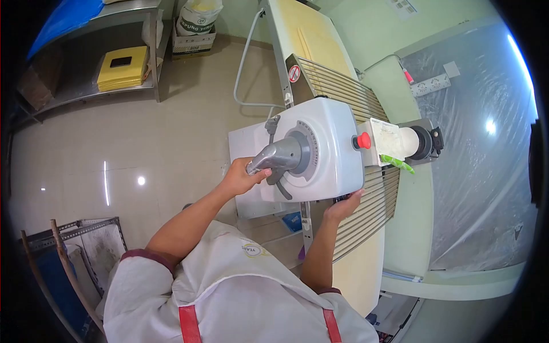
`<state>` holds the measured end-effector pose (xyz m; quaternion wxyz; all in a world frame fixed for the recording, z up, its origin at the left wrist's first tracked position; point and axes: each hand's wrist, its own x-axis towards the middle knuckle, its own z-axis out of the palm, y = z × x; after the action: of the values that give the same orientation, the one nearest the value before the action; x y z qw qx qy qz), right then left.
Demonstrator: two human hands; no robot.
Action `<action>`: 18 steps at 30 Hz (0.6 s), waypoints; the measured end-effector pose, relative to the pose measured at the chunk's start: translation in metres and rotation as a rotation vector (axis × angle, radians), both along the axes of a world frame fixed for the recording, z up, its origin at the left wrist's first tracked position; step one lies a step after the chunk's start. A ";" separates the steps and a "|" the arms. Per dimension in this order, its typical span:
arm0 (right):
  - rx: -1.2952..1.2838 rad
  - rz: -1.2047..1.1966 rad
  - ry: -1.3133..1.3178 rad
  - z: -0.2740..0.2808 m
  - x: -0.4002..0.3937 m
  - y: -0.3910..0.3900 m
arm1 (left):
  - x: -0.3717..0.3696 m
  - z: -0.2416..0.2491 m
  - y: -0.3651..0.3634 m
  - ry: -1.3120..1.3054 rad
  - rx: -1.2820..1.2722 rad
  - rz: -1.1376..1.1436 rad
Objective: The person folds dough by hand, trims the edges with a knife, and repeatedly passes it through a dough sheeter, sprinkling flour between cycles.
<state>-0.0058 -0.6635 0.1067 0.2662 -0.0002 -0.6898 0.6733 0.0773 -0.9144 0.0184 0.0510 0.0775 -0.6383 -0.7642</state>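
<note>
A dough sheeter with a white housing (337,131) stands in front of me. My left hand (243,176) is closed around its grey metal lever handle (269,155), which comes out of a round numbered dial (309,143). At the housing's near lower edge is my right hand (345,207), its fingers partly under the edge by a small dark part; whether they grip it is hidden. A red push button (362,140) sticks out of the housing's right side. Metal slatted guards (343,86) lie beyond and on the near side of the housing.
A pale belt (357,274) extends at both ends of the machine. A white tray (382,140) holds a white roll and a green-wrapped item. On the left are a metal shelf (128,87) with yellow sheets (123,67), a flour sack (197,17) and a rack (86,228). A grey cable (243,74) hangs behind.
</note>
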 end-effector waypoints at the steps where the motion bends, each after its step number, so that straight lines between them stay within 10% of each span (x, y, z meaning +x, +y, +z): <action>1: 0.164 -0.063 0.081 0.002 0.003 -0.005 | 0.000 0.000 0.000 -0.009 0.026 -0.009; 8: 1.180 0.144 0.433 0.066 0.020 -0.030 | -0.004 0.001 0.004 0.099 -0.026 0.068; 18: 1.044 0.306 0.458 0.088 0.008 -0.029 | -0.005 0.018 0.014 -0.085 -0.064 0.174</action>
<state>0.0024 -0.6925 0.1944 0.2732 0.3757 -0.8470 0.2583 0.0722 -0.9000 0.0365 0.0922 0.1635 -0.6547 -0.7322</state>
